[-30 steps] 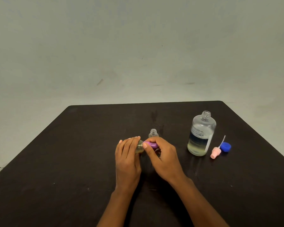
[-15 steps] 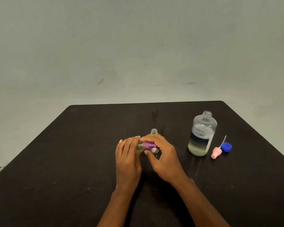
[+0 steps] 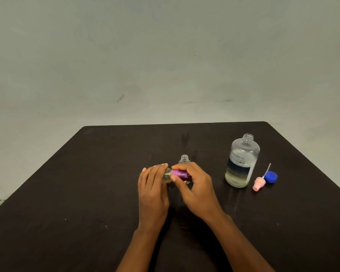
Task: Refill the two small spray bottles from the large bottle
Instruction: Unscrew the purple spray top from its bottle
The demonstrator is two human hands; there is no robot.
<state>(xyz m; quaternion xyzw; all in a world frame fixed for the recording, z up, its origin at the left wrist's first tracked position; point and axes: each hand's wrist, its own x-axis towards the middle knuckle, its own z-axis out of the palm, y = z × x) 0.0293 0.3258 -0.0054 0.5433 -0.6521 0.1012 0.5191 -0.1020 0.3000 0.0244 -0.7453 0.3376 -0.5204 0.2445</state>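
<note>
One dark table (image 3: 86, 173) bears all. Toward its right edge the large bottle (image 3: 241, 161) stands uncapped. Mid-table, our left hand (image 3: 152, 191) grips a small spray bottle (image 3: 166, 177); our right hand (image 3: 196, 190) pinches its purple spray head (image 3: 180, 173). Just behind we see the second small bottle (image 3: 184, 159), open.

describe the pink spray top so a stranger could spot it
On the dark table, find the large uncapped bottle at the right. Two small pieces lie right of its base; the pink spray top is the nearer one, with a thin tube, unlike the round blue cap.
</note>
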